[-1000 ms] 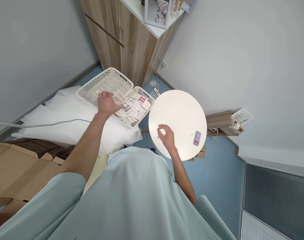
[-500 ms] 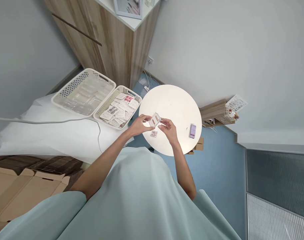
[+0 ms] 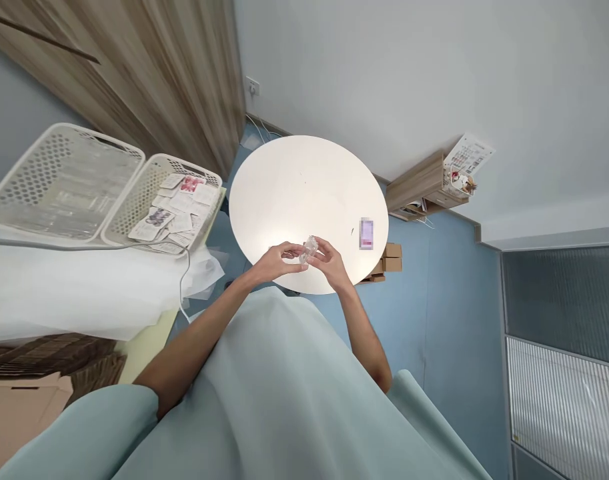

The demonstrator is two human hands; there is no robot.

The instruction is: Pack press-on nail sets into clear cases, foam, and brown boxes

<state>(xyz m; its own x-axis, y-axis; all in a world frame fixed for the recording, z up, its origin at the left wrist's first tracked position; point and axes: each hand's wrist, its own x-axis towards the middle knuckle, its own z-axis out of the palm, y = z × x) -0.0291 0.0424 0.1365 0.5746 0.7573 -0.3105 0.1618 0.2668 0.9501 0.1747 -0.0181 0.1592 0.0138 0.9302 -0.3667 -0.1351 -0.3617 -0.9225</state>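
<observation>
A small clear plastic case (image 3: 309,249) is pinched between both of my hands over the near edge of the round white table (image 3: 304,187). My left hand (image 3: 278,260) grips its left side with closed fingers. My right hand (image 3: 329,261) holds its right side, fingers curled. A small purple object (image 3: 367,233) lies on the table to the right of my hands.
Two white perforated baskets stand on a white-covered surface at left: the larger (image 3: 59,183) holds clear cases, the smaller (image 3: 169,203) holds printed packets. A grey cable (image 3: 184,267) runs across that surface. A wooden cabinet (image 3: 149,73) stands behind, and cardboard boxes (image 3: 387,257) sit beyond the table.
My left hand left the large basket with a clear case and met my right hand over the table. The view swung down and to the right.
</observation>
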